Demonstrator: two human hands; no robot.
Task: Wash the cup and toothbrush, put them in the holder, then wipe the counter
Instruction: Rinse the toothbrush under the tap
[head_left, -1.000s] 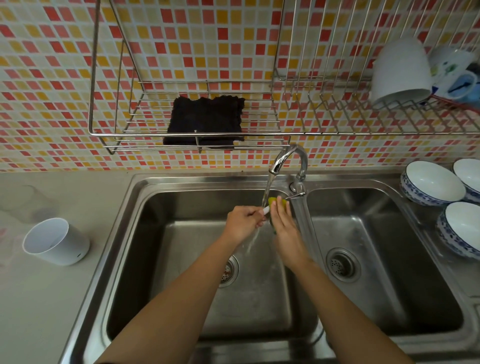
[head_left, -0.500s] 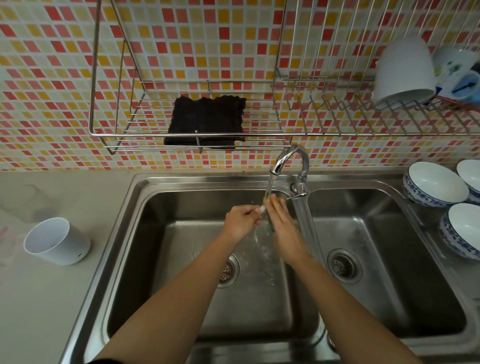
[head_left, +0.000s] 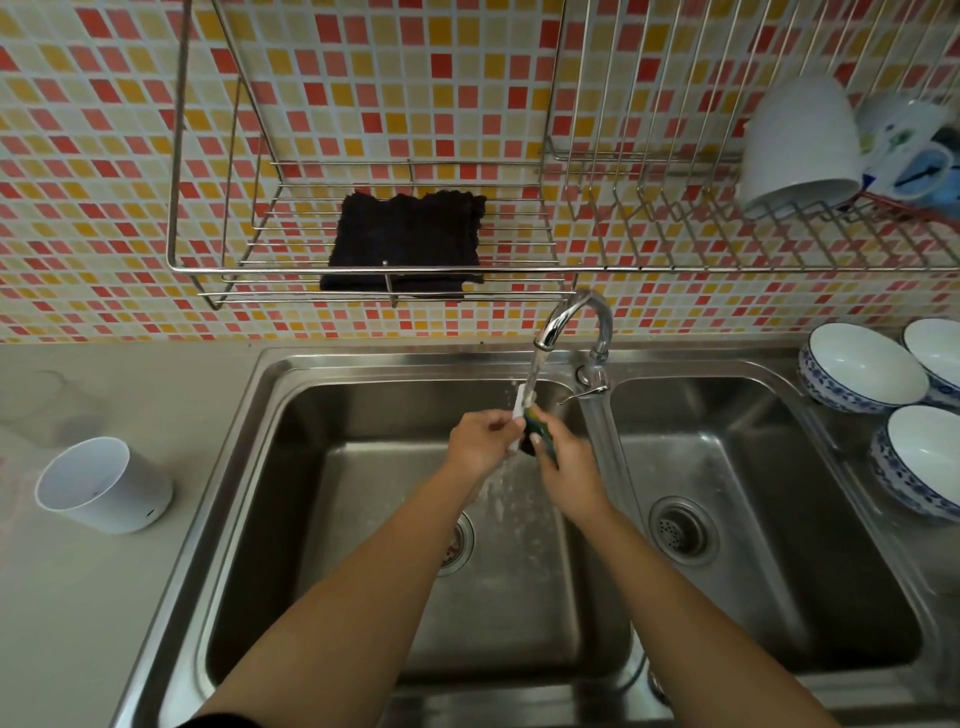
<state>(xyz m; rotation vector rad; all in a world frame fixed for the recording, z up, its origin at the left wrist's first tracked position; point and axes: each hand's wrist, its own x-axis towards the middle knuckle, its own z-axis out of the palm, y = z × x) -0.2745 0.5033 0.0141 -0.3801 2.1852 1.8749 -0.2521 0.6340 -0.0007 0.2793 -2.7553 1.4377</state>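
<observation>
Both my hands are over the left sink basin (head_left: 291, 519) under the running tap (head_left: 574, 314). My left hand (head_left: 480, 441) pinches a white toothbrush (head_left: 518, 410) whose head points up into the water stream. My right hand (head_left: 563, 465) is closed on a green and yellow sponge (head_left: 535, 423) pressed against the toothbrush. A white cup (head_left: 104, 486) stands tilted on the grey counter (head_left: 78, 623) at the left. A dark cloth (head_left: 408, 241) lies in the wire wall rack (head_left: 363, 270).
The right basin (head_left: 779, 519) has a drain in it. Three blue-patterned white bowls (head_left: 865, 366) sit on the right draining board. A white bowl (head_left: 797, 143) and mugs (head_left: 904, 140) rest upside down in the right wire rack. Tiled wall behind.
The toothbrush head has risen upright into the stream, and the green sponge now shows in my right hand beside it. Both hands stayed under the tap.
</observation>
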